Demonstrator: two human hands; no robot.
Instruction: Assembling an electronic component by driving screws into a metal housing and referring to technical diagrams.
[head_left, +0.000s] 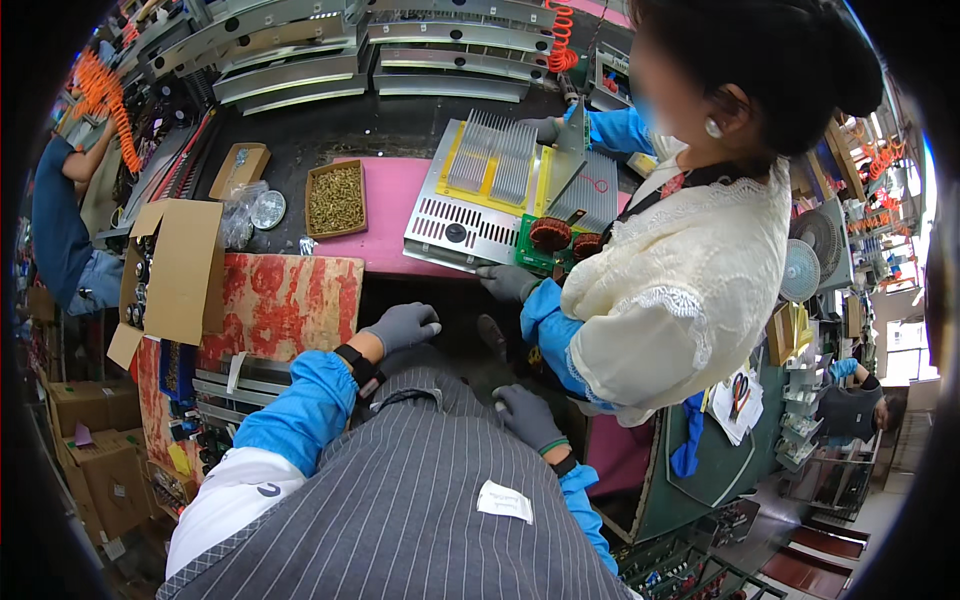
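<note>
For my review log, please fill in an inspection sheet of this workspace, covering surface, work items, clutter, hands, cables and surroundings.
Surface: dark bench, pink mat, red-worn board.
Work items: vented metal chassis with finned heatsinks; a co-worker's gloved hands are at it.
Clutter: tray of brass-coloured screws, clear plastic bag, open cardboard box.
Hands: wearer's left hand and right hand gloved, near the lap; no held object seen.
Cables: thin red wire by the heatsinks; coiled orange lines overhead.
Surroundings: fans at right, stacked cartons at lower left.

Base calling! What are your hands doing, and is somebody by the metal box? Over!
Left hand and right hand: both look empty. Metal box: finned, on pink mat. Possibly in the way: co-worker, gloved hand at its near edge.
</note>
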